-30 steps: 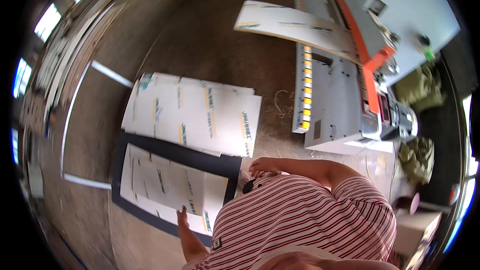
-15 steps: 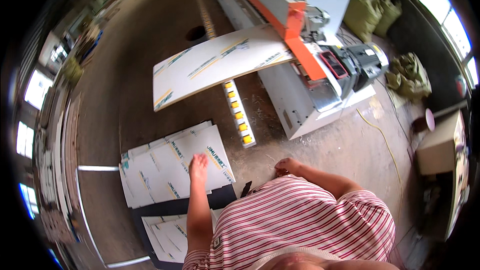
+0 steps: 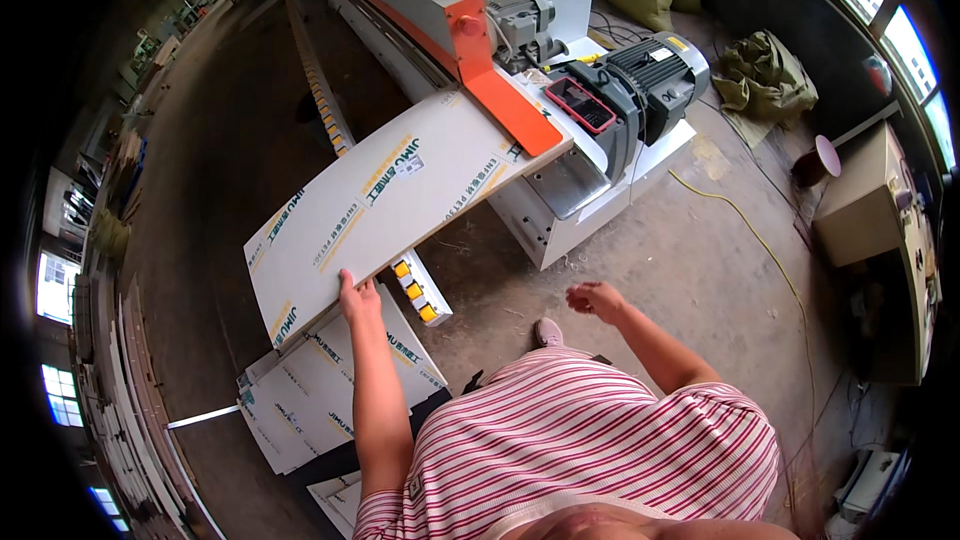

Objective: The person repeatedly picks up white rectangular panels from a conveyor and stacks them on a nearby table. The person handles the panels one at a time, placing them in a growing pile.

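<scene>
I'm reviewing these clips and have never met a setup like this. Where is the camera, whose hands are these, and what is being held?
No robot here: these are a person's own bare hands. The view comes from a wide fisheye camera on the person's head, looking down, so straight edges look bent and the striped shirt fills the lower part.

The left hand holds the near edge of a large white panel, thumb on top; its other fingers are mostly hidden. The panel's right end meets a machine with an orange guard and a dark motor. The right hand is empty, held away from the panel. Lower left, partly covered, lies a stack of similar panels.
</scene>
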The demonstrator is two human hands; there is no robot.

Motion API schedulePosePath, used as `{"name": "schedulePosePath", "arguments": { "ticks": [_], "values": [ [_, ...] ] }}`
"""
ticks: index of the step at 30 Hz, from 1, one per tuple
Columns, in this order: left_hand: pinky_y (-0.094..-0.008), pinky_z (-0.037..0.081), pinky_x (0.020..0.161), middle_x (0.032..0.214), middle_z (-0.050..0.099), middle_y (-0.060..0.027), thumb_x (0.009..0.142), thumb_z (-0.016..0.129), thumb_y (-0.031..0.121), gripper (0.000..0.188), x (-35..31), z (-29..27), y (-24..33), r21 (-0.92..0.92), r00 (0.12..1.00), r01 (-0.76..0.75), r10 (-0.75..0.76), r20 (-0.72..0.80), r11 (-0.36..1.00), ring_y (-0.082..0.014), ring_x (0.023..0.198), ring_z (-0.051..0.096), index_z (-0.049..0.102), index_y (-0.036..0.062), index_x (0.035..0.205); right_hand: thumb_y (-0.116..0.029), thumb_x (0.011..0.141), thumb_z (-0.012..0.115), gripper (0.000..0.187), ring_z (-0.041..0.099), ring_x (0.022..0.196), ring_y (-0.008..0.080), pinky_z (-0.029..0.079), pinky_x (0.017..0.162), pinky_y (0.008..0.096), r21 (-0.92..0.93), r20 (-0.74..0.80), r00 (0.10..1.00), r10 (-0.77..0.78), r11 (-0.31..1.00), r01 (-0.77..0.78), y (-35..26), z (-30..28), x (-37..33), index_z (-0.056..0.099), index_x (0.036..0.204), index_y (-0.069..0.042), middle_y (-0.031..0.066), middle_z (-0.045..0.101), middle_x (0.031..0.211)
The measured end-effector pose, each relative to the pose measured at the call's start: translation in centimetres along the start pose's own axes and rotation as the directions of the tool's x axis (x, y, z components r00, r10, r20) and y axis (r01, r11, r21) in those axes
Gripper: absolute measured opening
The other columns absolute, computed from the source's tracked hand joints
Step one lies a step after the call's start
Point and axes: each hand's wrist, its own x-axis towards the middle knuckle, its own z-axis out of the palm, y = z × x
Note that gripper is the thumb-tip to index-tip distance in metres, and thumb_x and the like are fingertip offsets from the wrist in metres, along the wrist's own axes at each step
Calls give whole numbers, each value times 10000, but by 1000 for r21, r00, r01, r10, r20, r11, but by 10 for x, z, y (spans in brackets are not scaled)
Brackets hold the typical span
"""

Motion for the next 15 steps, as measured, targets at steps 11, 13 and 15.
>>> {"name": "schedulePosePath", "arguments": {
  "ticks": [11, 13, 15],
  "values": [
    [-326, 388, 944, 1207, 477, -111, 866, 554, 255, 442, -118, -139, 59, 124, 993, -20, 34, -112, 992, -227, 1125, 447, 434, -11, 1198, -322, 875, 530, 327, 574, 813, 127, 463, 719, 257, -58, 89, 961, -261, 962, 267, -158, 5, -34, 605, 1008, -33, 45, 615, 920],
    [-324, 399, 920, 1182, 499, -102, 864, 558, 272, 434, -125, -161, 66, 126, 985, -54, 74, -158, 991, -221, 1098, 469, 453, -3, 1182, -261, 861, 571, 288, 536, 775, 83, 441, 679, 237, -94, 146, 960, -238, 963, 253, -149, 24, -30, 605, 1030, -31, 13, 607, 900],
    [-328, 412, 896, 1158, 522, -94, 866, 555, 285, 424, -138, -173, 69, 119, 972, -99, 122, -202, 988, -216, 1071, 491, 467, 2, 1169, -231, 845, 600, 261, 509, 720, 64, 421, 636, 216, -204, 104, 969, -223, 949, 241, -139, 39, -34, 612, 1019, -39, 1, 596, 852]
  ]
}}
